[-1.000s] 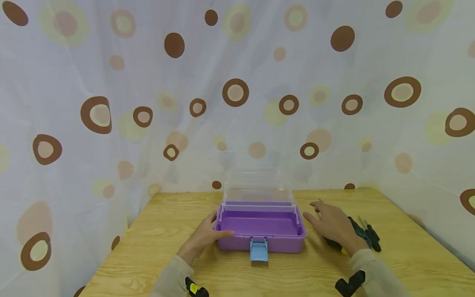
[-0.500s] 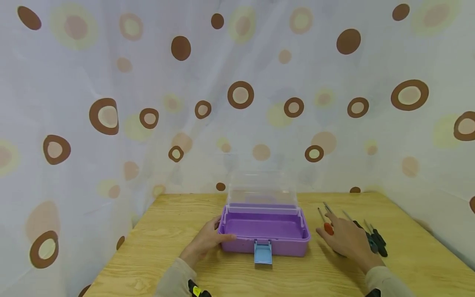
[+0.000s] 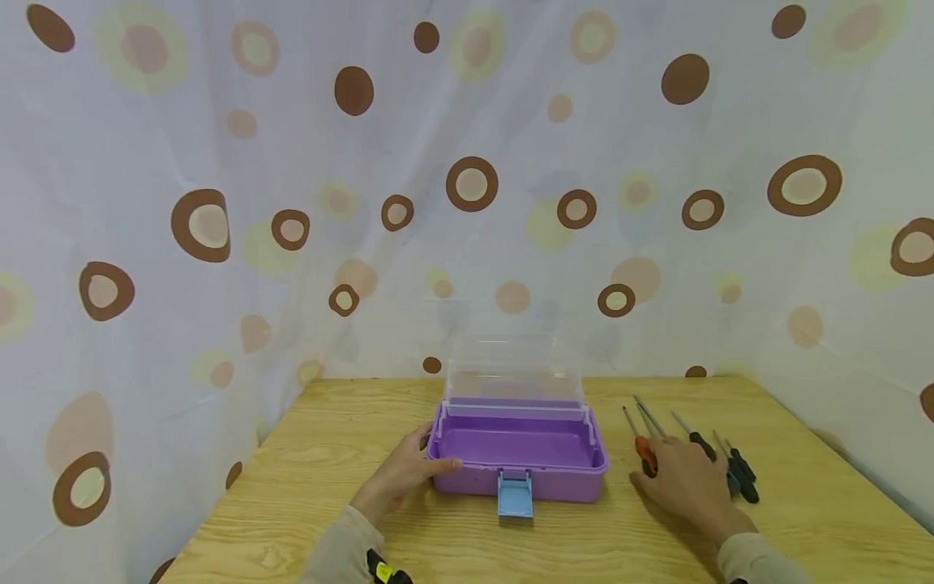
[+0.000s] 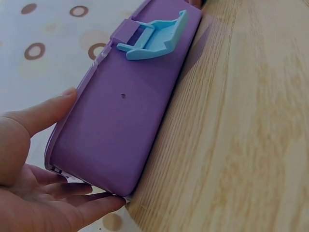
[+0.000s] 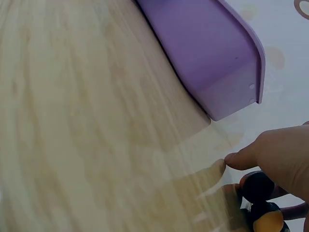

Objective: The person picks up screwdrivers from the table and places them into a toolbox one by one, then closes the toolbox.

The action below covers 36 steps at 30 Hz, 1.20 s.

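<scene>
A purple plastic toolbox [image 3: 521, 484] with its clear lid [image 3: 514, 369] raised stands mid-table. A light-blue latch [image 3: 515, 495] hangs down its front. My left hand [image 3: 397, 477] holds its front left corner, thumb over the front rim and fingers along the end wall. To the right of the box, my right hand [image 3: 686, 478] lies over several screwdrivers, partly hiding them. Left of its fingers shows a screwdriver with a red handle [image 3: 645, 453]. In the right wrist view, two rounded handle ends, one a black handle end [image 5: 257, 187], sit between thumb and fingers, the thumb apart from them.
More black-handled screwdrivers [image 3: 743, 474] lie to the right of my right hand. All of it is on a wooden table [image 3: 292, 503]. A white curtain with brown spots [image 3: 394, 146] hangs behind the table and along its sides.
My right hand has moved from beside the box rightward and down onto the screwdrivers, uncovering the red-handled one. My left hand stays on the box. The head view has shifted slightly.
</scene>
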{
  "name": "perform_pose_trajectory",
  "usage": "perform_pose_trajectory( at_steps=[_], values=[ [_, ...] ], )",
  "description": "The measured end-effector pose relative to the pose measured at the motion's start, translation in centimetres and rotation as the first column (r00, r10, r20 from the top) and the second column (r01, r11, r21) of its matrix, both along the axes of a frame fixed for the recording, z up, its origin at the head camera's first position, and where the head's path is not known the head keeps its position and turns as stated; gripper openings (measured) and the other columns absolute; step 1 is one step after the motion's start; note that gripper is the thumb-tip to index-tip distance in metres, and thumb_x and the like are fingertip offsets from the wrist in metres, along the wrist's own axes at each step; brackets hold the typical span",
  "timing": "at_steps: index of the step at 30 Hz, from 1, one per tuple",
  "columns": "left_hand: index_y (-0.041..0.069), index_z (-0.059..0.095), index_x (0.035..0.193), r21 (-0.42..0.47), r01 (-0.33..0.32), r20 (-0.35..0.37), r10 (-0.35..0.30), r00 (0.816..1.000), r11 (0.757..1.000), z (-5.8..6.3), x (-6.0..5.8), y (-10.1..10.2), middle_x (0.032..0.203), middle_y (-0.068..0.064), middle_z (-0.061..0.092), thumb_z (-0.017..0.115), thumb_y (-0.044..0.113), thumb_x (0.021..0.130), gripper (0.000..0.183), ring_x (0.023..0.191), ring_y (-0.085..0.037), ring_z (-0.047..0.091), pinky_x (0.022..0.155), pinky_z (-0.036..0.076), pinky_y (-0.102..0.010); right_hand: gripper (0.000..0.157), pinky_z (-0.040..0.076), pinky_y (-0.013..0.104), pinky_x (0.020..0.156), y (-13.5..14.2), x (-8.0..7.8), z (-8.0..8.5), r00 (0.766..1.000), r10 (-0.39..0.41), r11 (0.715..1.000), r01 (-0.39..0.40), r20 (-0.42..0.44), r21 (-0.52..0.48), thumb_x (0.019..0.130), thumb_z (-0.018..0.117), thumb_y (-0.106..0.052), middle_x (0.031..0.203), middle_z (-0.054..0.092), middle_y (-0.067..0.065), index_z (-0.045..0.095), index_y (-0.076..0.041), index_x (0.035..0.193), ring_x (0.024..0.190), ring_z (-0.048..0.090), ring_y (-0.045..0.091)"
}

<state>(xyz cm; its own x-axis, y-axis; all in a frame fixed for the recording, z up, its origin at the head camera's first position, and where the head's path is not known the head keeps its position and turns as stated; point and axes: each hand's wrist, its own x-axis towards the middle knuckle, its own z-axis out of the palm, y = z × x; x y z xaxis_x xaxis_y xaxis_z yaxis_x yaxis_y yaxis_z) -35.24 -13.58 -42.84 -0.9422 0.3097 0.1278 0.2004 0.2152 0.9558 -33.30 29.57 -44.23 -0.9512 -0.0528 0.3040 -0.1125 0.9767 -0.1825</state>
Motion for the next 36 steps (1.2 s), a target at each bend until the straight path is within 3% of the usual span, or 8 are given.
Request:
perform_pose_trajectory(
  at_steps=[6, 14, 23, 30, 36],
  values=[
    [-0.005, 0.028, 0.159, -0.008, -0.013, -0.003, 0.013, 1.0, 1.0, -0.04, 0.07, -0.12, 0.156, -0.03, 0.039, 0.086, 0.018, 0.086, 0.096, 0.14, -0.046, 0.041, 0.115, 0.031, -0.06, 0.046, 0.013, 0.094, 0.09, 0.09, -0.15, -0.43, 0.999, -0.008, 1.0, 0.009, -0.051, 0.023, 0.083, 0.084, -0.038, 0.116, 0.069, 0.024, 0.074, -0.006, 0.114, 0.107, 0.058, 0.057],
    [-0.006, 0.029, 0.159, -0.02, -0.018, -0.007, 0.018, 1.0, 1.0, -0.02, 0.13, -0.2, 0.156, -0.029, 0.039, 0.085, 0.017, 0.087, 0.094, 0.143, -0.047, 0.038, 0.116, 0.026, -0.063, 0.032, 0.011, 0.093, 0.092, -0.39, -0.09, -0.36, 0.997, -0.018, 1.0, 0.02, -0.078, 0.02, 0.084, 0.084, -0.032, 0.105, 0.07, 0.022, 0.078, -0.009, 0.106, 0.105, 0.058, 0.055],
    [-0.007, 0.028, 0.158, 0.005, 0.013, -0.006, -0.013, 1.0, 1.0, 0.08, 0.06, -0.23, 0.155, -0.031, 0.04, 0.084, 0.017, 0.088, 0.093, 0.139, -0.047, 0.042, 0.116, 0.03, -0.061, 0.02, 0.007, 0.091, 0.094, -0.32, -0.09, 0.16, 0.997, -0.037, 0.999, 0.039, -0.064, 0.023, 0.086, 0.082, -0.028, 0.092, 0.072, 0.02, 0.077, -0.011, 0.094, 0.094, 0.063, 0.053],
    [-0.007, 0.028, 0.158, 0.0, 0.007, 0.002, -0.007, 1.0, 1.0, 0.17, 0.3, -0.18, 0.155, -0.031, 0.039, 0.085, 0.018, 0.087, 0.094, 0.141, -0.047, 0.041, 0.116, 0.029, -0.061, 0.028, 0.013, 0.091, 0.094, -0.24, 0.21, -0.04, 0.996, -0.047, 0.999, 0.047, -0.073, 0.007, 0.085, 0.081, -0.027, 0.086, 0.071, 0.022, 0.073, -0.004, 0.098, 0.087, 0.065, 0.054],
    [-0.007, 0.028, 0.159, -0.011, -0.002, 0.007, 0.002, 1.0, 1.0, 0.27, 0.48, -0.01, 0.156, -0.031, 0.038, 0.085, 0.017, 0.088, 0.094, 0.141, -0.047, 0.04, 0.116, 0.029, -0.062, 0.027, 0.012, 0.09, 0.097, -0.01, 0.28, -0.26, 0.995, -0.053, 0.998, 0.05, -0.082, -0.041, 0.085, 0.081, -0.026, 0.095, 0.074, 0.02, 0.076, -0.005, 0.102, 0.096, 0.065, 0.055]
  ],
)
